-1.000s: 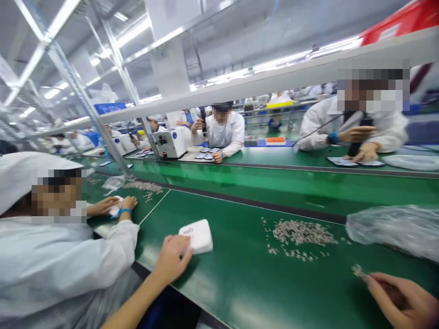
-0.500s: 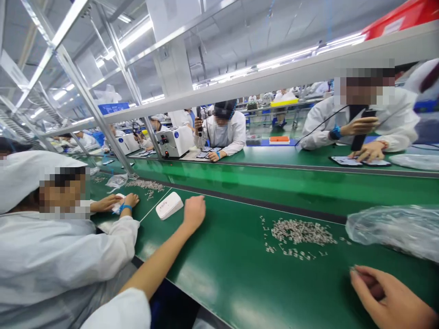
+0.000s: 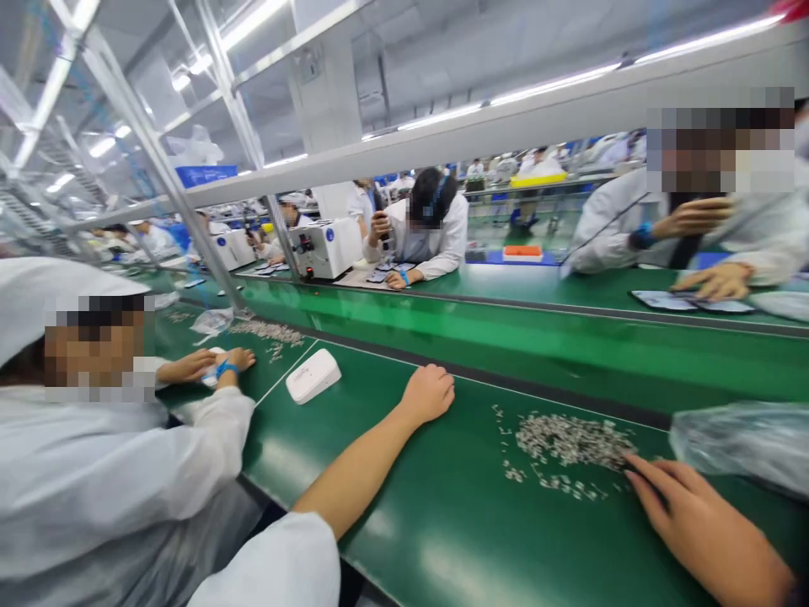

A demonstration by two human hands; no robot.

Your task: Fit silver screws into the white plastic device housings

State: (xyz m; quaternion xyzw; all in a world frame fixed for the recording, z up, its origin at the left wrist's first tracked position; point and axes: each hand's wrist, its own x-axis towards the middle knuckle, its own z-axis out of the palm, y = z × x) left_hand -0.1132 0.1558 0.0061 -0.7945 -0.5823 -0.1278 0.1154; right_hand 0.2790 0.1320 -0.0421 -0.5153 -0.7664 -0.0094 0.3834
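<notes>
Pile of small parts (image 3: pixel 572 440) on tabletop (image 3: pixel 442 497).
Right hand (image 3: pixel 701 518), narrow, at pile's right edge; left hand (image 3: pixel 430 394), curled, left of pile; contents unclear.

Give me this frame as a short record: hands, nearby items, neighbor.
left hand: loosely curled over green bench, no item visible in it
right hand: at right edge of small-parts pile; grip unclear
white printed casing: on bench, left of left hand, apart from it
clear plastic bag: right of pile
co-worker at left: white cap, blue wristband
</notes>
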